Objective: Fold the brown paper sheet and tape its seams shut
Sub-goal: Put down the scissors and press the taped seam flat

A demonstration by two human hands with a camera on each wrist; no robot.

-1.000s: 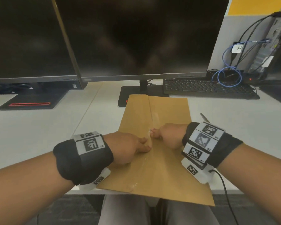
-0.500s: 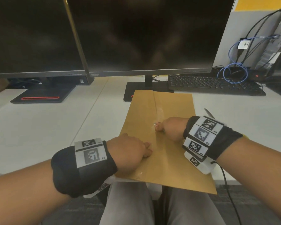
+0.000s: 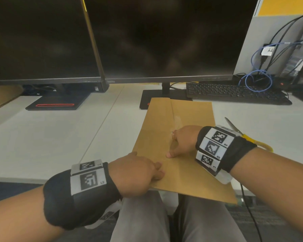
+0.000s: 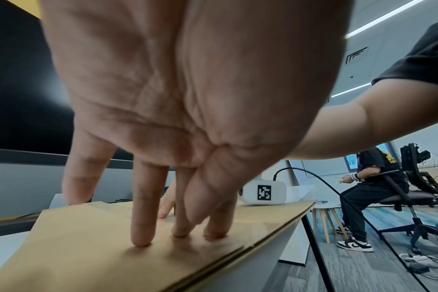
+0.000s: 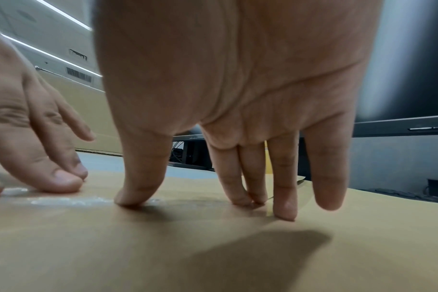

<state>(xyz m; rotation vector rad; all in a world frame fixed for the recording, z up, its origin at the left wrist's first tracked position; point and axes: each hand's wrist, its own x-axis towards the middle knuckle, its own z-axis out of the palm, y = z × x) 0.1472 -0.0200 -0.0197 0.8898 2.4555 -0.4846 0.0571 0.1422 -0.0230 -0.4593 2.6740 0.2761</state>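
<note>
The folded brown paper [image 3: 166,137] is laid flat on the white tabletop [image 3: 59,137], near edge overhanging toward the lap. It is seen as smooth matte kraft, rectangular, with layered edges visible at the near side in the left wrist view. A lengthwise seam is run down the middle, covered by a strip of clear glossy tape [image 5: 70,201], slightly wrinkled and catching light.

The left hand [image 3: 136,175] is set on the near left part of the paper, palm down; straight fingertips [image 4: 140,237] are pressed onto the sheet. Nothing is clamped; the grip is spread and flat.

The right hand [image 3: 184,140] is placed farther up, over the seam. Its thumb [image 5: 138,189] is pressed on the tape, and fingers [image 5: 283,207] are extended and touched down on the paper just beside it; the little finger is lifted clear. No grip is closed on anything here either.

Both wrists are wrapped in black bands with square printed markers.

Scissors [image 3: 234,128] with yellow handles are lain right of the paper, partly hidden behind the right wrist. Two dark monitors [image 3: 164,41] and a black keyboard [image 3: 234,93] are stood at the back.
</note>
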